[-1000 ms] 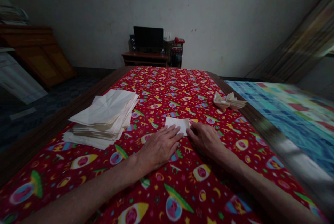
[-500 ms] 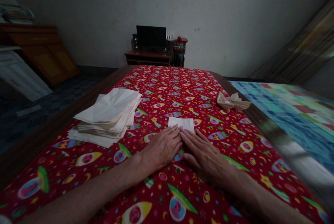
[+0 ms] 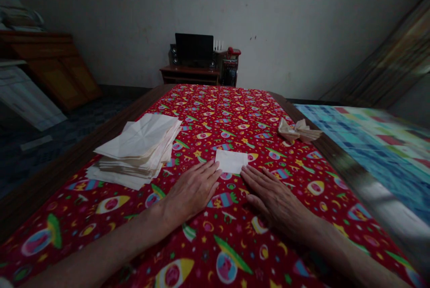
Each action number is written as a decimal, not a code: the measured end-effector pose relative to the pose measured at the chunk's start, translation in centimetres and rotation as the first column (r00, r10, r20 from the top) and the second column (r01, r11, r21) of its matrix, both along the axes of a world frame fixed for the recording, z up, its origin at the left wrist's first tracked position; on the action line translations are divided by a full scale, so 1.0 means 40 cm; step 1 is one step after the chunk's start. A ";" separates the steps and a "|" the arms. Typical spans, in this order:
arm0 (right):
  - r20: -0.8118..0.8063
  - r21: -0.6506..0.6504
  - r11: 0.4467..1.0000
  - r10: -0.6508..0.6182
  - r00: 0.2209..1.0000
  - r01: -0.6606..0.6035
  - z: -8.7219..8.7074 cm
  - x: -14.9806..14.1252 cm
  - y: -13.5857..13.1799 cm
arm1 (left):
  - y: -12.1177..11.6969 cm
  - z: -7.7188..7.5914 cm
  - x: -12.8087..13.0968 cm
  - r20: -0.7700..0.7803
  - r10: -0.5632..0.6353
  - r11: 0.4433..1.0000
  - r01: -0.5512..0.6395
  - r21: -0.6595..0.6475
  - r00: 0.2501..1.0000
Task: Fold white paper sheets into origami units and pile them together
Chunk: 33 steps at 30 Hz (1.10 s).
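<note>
Paper [image 3: 231,161] (white) on red cloth [image 3: 218,225]

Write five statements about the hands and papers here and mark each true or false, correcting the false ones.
1. The left hand and the right hand have their fingertips at opposite sides of the small white paper. True.
2. The right hand is clenched in a fist. False: its fingers are stretched out.
3. The pleated paper piece lies to the right of the paper stack. True.
4. The small white paper lies on top of the paper stack. False: it lies apart from it, on the red patterned cloth.
5. The left hand is gripping the pleated paper piece. False: neither hand touches it.
</note>
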State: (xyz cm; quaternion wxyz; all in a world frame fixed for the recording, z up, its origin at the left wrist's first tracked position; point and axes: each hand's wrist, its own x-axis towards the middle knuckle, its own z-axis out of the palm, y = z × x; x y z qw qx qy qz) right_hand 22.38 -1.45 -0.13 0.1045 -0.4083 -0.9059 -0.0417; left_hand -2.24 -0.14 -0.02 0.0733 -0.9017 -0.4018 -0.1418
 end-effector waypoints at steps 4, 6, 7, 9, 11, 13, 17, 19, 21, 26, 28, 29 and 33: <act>-0.025 0.017 1.000 -0.002 1.000 0.003 -0.002 -0.001 0.004 | -0.003 0.006 -0.005 -0.011 0.025 0.999 -0.024 0.024 1.000; -0.054 0.046 0.999 -0.001 0.999 0.003 0.000 -0.009 0.007 | -0.003 0.006 0.000 -0.025 0.015 0.998 -0.014 0.056 1.000; -0.063 0.065 0.998 -0.001 0.998 0.005 0.003 -0.014 0.008 | -0.002 0.005 0.003 -0.038 0.008 0.997 -0.006 0.075 0.999; -0.064 0.102 0.995 0.000 0.998 0.006 0.009 -0.028 0.012 | 0.001 0.004 0.010 -0.063 -0.010 0.994 0.016 0.107 0.998; -0.044 0.113 0.994 0.013 0.999 -0.008 0.013 -0.041 0.016 | 0.007 0.003 0.019 -0.071 -0.034 0.995 0.040 0.096 0.997; -0.028 0.088 0.996 0.023 0.999 -0.021 0.013 -0.051 0.025 | 0.019 0.001 0.030 -0.063 -0.062 0.998 0.064 0.030 0.996; -0.009 0.030 0.999 0.034 0.999 -0.034 0.002 -0.053 0.057 | 0.057 -0.003 0.050 -0.045 -0.075 0.994 0.072 -0.083 0.996; 0.009 0.002 1.000 0.016 1.000 -0.016 -0.002 -0.050 0.075 | 0.077 -0.005 0.054 -0.041 -0.049 0.995 0.045 -0.093 0.998; 0.030 -0.035 0.999 -0.030 0.999 0.031 -0.002 -0.047 0.088 | 0.092 -0.007 0.053 -0.045 -0.027 0.995 0.023 -0.102 0.999; 0.040 -0.048 0.995 -0.086 0.996 0.088 0.000 -0.033 0.099 | 0.100 -0.011 0.041 -0.044 0.007 0.994 -0.012 -0.111 0.999; 0.036 -0.031 0.995 -0.095 0.995 0.096 -0.003 -0.027 0.100 | 0.097 -0.011 0.036 -0.045 0.026 0.994 -0.031 -0.109 0.999; 0.032 -0.027 0.994 -0.102 0.994 0.103 -0.005 -0.024 0.101 | 0.096 -0.011 0.033 -0.046 0.035 0.994 -0.040 -0.105 0.998; 0.012 -0.018 0.992 -0.123 0.992 0.123 -0.011 -0.021 0.100 | 0.086 -0.007 0.024 -0.049 0.053 0.995 -0.056 -0.081 0.997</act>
